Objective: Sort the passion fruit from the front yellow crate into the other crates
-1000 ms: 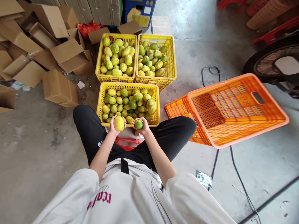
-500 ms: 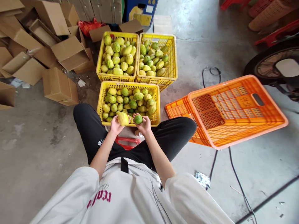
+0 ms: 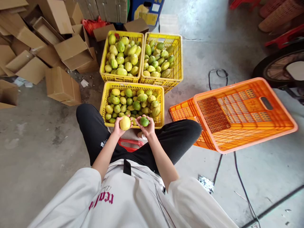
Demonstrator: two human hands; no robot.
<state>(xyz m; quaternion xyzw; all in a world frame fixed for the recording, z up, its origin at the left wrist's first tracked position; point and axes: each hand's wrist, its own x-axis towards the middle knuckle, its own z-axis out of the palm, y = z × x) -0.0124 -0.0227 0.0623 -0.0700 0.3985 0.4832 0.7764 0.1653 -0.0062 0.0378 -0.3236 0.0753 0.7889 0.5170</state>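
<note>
By nearest yellow crate [image 3: 133, 85], left hand [image 3: 117, 128] grips yellow fruit [image 3: 124, 123]; right hand [image 3: 149, 129] cradles green fruit [image 3: 144, 121], apparently loosely.

Warehouse-like storage area, identified by its concrete floor [image 3: 47, 136], heaped cardboard cartons [image 3: 71, 52] and fruit-filled yellow plastic crates [image 3: 133, 85].

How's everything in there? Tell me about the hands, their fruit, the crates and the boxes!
Left hand: holding a fruit.
Yellow fruit: held, whole.
Right hand: palm up, holding a fruit.
Green fruit: held, whole.
Near yellow crate: open-topped, holding many fruits.
Far left yellow crate: open-topped, well filled.
Far right yellow crate: open-topped, partly filled.
Orange crate: open-topped, grid floor showing.
Cardboard boxes: heaped, some open.
</note>
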